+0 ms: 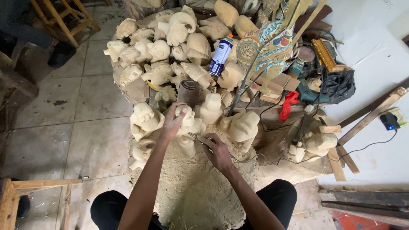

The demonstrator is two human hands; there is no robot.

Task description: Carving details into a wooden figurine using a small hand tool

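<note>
Covering the tiled floor (91, 102), sawdust (196, 191) and unpainted wooden carvings (170, 47).

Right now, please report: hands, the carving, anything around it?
Left hand grips pale wooden carving. Right hand holds thin tool against it. More carved heads crowd close.

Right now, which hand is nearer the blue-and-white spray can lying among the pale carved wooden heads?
Left. The left hand grips a carved head below the spray can; the right hand works lower, farther off.
</note>
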